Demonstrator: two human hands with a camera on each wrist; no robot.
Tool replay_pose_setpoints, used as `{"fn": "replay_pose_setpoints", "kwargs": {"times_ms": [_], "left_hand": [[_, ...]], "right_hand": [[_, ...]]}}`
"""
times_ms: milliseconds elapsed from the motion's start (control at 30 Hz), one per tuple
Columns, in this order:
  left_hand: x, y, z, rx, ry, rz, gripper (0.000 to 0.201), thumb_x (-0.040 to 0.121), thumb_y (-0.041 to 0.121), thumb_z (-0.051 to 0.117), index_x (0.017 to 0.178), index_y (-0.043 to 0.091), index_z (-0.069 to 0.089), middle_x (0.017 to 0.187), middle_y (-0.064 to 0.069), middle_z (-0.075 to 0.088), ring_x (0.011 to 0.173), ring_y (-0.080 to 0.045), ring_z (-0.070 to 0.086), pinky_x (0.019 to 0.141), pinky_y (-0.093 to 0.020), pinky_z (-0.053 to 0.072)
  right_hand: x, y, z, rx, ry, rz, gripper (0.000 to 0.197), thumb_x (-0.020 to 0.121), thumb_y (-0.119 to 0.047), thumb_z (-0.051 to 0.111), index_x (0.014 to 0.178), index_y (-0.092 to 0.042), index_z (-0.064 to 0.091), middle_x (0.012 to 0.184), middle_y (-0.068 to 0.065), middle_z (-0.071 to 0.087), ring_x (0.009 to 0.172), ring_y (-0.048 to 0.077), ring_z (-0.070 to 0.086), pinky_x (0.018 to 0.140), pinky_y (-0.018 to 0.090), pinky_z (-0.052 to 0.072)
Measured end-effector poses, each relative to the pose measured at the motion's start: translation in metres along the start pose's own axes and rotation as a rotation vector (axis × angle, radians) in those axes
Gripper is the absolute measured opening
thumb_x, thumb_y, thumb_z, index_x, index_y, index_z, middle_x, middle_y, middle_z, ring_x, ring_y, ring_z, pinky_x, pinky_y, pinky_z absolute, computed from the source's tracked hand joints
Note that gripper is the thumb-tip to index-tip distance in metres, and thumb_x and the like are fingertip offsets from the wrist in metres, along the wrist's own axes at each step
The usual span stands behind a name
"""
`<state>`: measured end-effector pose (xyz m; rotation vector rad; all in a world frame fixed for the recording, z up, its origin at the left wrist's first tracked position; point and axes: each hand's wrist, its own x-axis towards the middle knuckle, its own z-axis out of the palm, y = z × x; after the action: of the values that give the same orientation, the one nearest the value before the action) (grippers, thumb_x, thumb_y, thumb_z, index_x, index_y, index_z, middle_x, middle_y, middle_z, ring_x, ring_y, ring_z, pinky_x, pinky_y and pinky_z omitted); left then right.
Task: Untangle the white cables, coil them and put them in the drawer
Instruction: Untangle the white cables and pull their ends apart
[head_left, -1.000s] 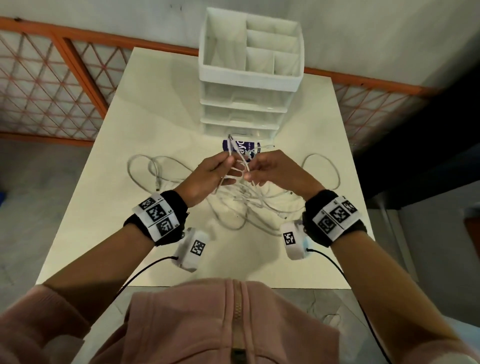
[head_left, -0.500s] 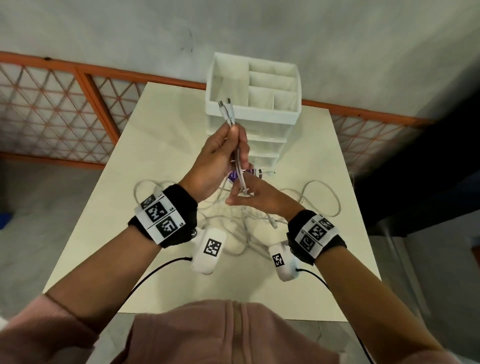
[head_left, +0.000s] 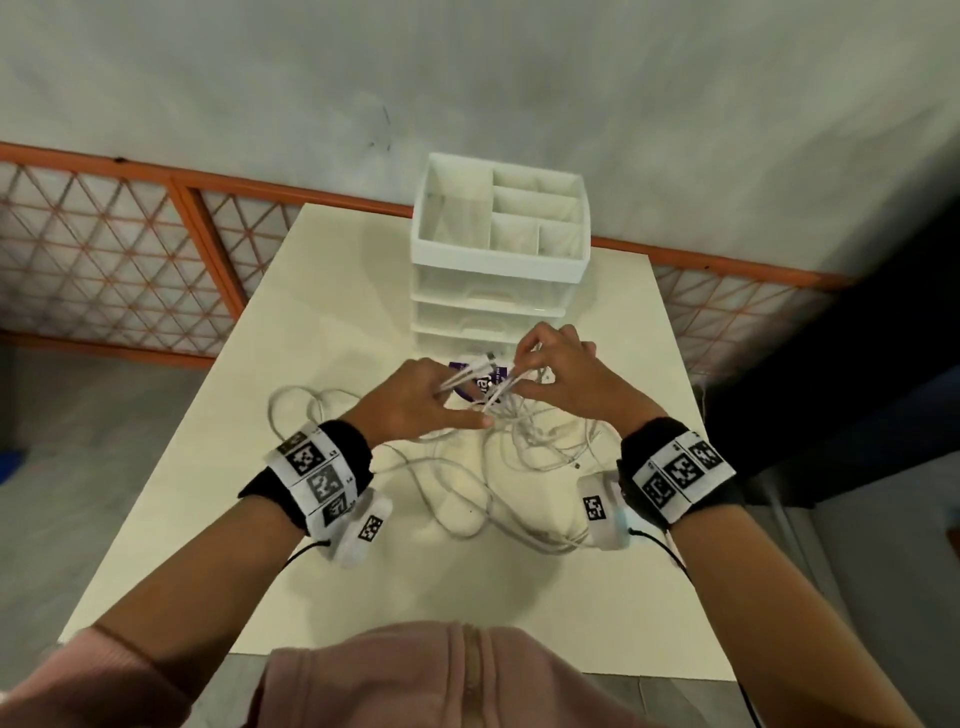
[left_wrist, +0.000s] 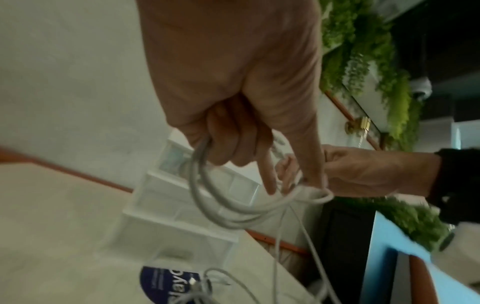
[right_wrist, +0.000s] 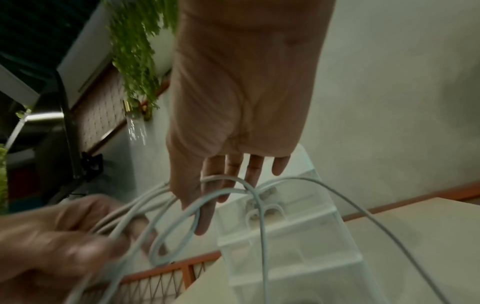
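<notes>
Above the worktop (head_left: 363, 312), just near of the closed drawers (head_left: 488, 306), the left hand (head_left: 415, 400) has its grip curled around a loop of white cables (head_left: 519, 447). The right hand (head_left: 566, 374) pinches strands beside it; the rest lies tangled below.

You have two hands in the cables: a left hand (head_left: 415, 397) and a right hand (head_left: 563, 371). One drawer unit (head_left: 496, 291) stands behind them, three drawers stacked, five open compartments on top. The tangled white cables (head_left: 498, 467) defy counting.
</notes>
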<state>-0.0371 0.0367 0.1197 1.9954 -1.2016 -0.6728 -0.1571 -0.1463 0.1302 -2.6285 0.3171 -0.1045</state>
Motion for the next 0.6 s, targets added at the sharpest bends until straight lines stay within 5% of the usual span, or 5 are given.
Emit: {"fn": "replay_pose_setpoints", "kwargs": {"times_ms": [100, 200, 300, 433, 600], "left_hand": [[-0.002, 0.008, 0.001, -0.160, -0.027, 0.042, 0.014, 0.086, 0.026, 0.067, 0.079, 0.016, 0.074, 0.039, 0.011, 0.039, 0.039, -0.004, 0.031, 0.045, -0.014, 0.022], [-0.002, 0.017, -0.015, -0.269, 0.051, 0.124, 0.019, 0.092, 0.022, 0.059, 0.080, 0.013, 0.071, 0.064, -0.002, 0.060, 0.058, -0.008, 0.046, 0.058, -0.020, 0.035], [-0.001, 0.023, -0.032, -0.226, 0.170, 0.154, 0.021, 0.094, 0.022, 0.054, 0.078, 0.015, 0.066, 0.058, 0.010, 0.051, 0.053, 0.000, 0.041, 0.057, -0.017, 0.033], [0.001, 0.018, -0.049, -0.266, 0.344, 0.099, 0.025, 0.098, 0.022, 0.048, 0.075, 0.017, 0.058, 0.043, 0.012, 0.035, 0.039, -0.005, 0.029, 0.044, -0.011, 0.023], [0.003, -0.004, -0.056, -0.161, 0.439, 0.010, 0.025, 0.097, 0.022, 0.048, 0.076, 0.014, 0.059, 0.054, 0.005, 0.036, 0.042, -0.004, 0.035, 0.044, -0.012, 0.027]], "right_hand": [[0.001, -0.005, -0.008, -0.049, 0.001, -0.017, 0.014, 0.084, -0.032, 0.067, 0.089, -0.020, 0.071, 0.088, -0.009, 0.059, 0.097, 0.010, 0.042, 0.084, 0.032, 0.020], [-0.004, 0.003, -0.005, -0.013, -0.091, 0.021, 0.030, 0.088, -0.047, 0.057, 0.083, -0.021, 0.071, 0.071, -0.007, 0.069, 0.085, 0.005, 0.061, 0.094, 0.035, 0.025], [-0.010, 0.018, 0.011, 0.047, -0.112, 0.092, 0.038, 0.090, -0.054, 0.049, 0.072, -0.026, 0.068, 0.056, -0.007, 0.062, 0.067, 0.004, 0.063, 0.097, 0.034, 0.029], [-0.022, 0.049, 0.029, 0.200, -0.026, 0.169, 0.038, 0.095, -0.044, 0.043, 0.073, -0.016, 0.054, 0.060, 0.004, 0.061, 0.060, 0.020, 0.063, 0.076, 0.032, 0.049], [-0.026, 0.065, 0.024, 0.357, -0.005, 0.257, 0.030, 0.096, -0.029, 0.051, 0.068, -0.017, 0.053, 0.057, -0.006, 0.056, 0.054, 0.003, 0.057, 0.066, 0.027, 0.043]]}}
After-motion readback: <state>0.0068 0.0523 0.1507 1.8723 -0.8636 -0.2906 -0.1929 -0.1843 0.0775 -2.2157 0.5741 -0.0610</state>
